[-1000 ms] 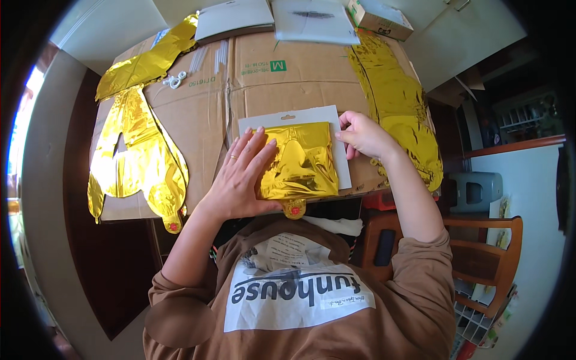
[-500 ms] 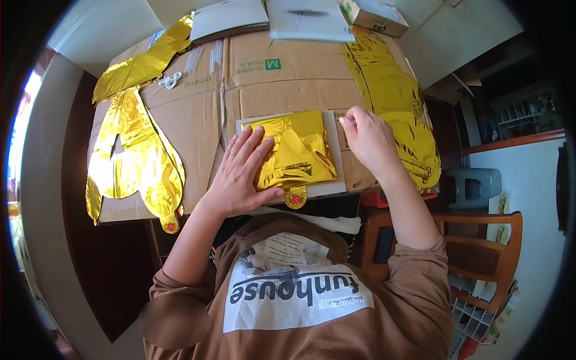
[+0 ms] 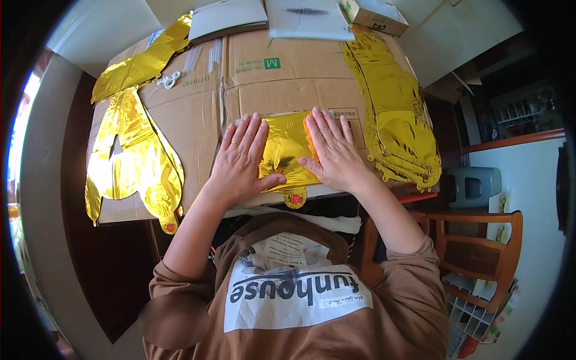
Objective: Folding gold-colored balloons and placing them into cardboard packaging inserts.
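Fingers of the left hand (image 3: pixel 243 162) and right hand (image 3: pixel 333 150) lie open and flat, pressing the folded gold foil balloon (image 3: pixel 288 150) between them; judged mid-flattening, next needs firm outward smoothing.

A home: wooden chair (image 3: pixel 480 240), dish rack (image 3: pixel 516 111), cardboard-covered table (image 3: pixel 198 108).

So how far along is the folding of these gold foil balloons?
One folded gold balloon lies on a white card, pressed flat under the left hand and right hand. Still unfolded on the cardboard: a large balloon at left and a long one at right.
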The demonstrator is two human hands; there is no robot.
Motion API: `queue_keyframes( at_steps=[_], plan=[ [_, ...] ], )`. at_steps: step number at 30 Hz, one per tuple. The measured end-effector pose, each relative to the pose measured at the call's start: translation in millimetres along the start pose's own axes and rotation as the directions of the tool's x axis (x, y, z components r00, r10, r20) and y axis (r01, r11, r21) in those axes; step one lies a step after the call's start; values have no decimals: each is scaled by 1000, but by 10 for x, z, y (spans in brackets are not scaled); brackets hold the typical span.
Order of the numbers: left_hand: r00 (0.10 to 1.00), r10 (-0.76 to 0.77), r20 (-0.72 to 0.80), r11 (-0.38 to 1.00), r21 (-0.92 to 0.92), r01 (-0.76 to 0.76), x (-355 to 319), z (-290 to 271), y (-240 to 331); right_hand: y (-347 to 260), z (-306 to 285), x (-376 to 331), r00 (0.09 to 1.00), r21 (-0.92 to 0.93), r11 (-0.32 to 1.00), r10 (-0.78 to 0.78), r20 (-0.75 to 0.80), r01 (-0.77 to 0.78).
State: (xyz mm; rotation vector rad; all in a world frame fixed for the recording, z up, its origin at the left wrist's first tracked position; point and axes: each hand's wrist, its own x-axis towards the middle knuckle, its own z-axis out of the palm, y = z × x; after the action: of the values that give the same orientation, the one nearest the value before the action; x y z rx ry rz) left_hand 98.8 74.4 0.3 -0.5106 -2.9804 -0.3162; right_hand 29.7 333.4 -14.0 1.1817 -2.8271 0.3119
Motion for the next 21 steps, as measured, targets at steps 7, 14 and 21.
queue_keyframes(
  at_steps=[7,14,21],
  plan=[
    [997,67,40,997,-37,-65,64,-69,-140,-70,-187,27,999,35,999,41,-28,-40],
    [994,81,-70,991,-101,-88,32,-61,-138,264,-204,51,975,391,920,119,-188,-37],
    [996,32,-86,991,-128,-43,-9,-156,-94,525,-511,-36,933,574,809,293,-208,-126]
  ],
)
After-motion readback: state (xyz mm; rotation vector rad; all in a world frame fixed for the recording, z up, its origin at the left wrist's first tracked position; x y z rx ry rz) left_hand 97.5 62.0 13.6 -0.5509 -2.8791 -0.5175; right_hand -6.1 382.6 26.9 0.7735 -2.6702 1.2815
